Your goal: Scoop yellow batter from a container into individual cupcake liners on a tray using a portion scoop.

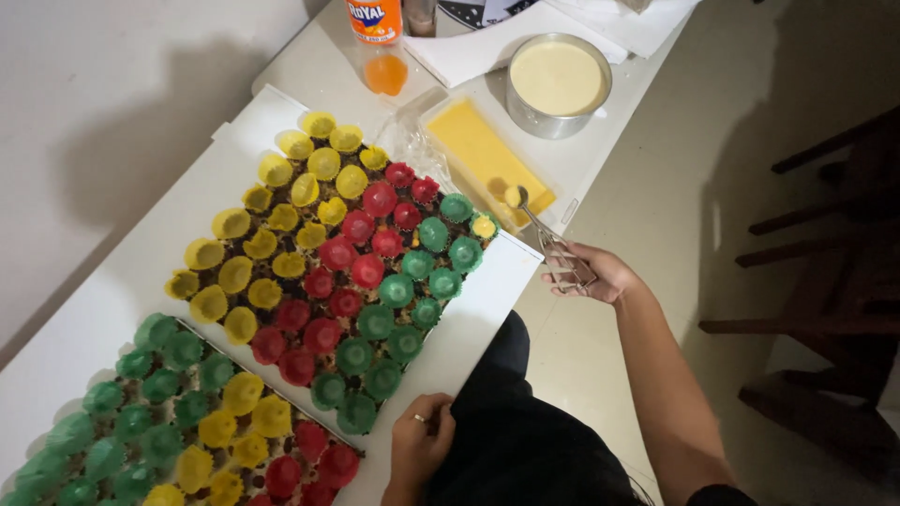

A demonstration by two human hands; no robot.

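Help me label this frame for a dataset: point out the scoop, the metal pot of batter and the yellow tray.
scoop [548, 234]: head view, on its metal handle shaft.
metal pot of batter [528, 115]: head view, on its outer steel wall.
yellow tray [473, 150]: head view, on its flat yellow surface.

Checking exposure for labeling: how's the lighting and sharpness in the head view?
Head view: table and paper cups evenly lit and sharp; a soft shadow falls on the wall top left; the right side, with the dark chair, is underexposed; right hand with scoop reasonably sharp; left hand dim.
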